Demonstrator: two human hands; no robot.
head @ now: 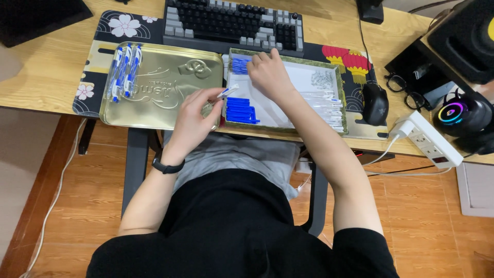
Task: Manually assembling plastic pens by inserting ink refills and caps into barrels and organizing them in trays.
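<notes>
My left hand (194, 114) pinches a partly built pen (226, 93) with a clear barrel and blue end, held over the gap between a gold tin lid (159, 110) and a shallow tray (342, 110). My right hand (268, 72) reaches into the tray's far left corner, fingers on a pile of small blue parts (239, 65). A stack of blue clips (240, 110) lies at the tray's near left, clear pen barrels (327, 105) at its right, small springs (322, 79) above them. Three finished blue-and-white pens (124, 72) lie on the lid's left side.
A dark keyboard (234, 23) sits behind the tray on a patterned desk mat (110, 23). To the right are a black mouse (375, 104), glasses (401, 85), a white power strip (429, 140) and a lit round gadget (455, 113). The desk edge runs just below the tray.
</notes>
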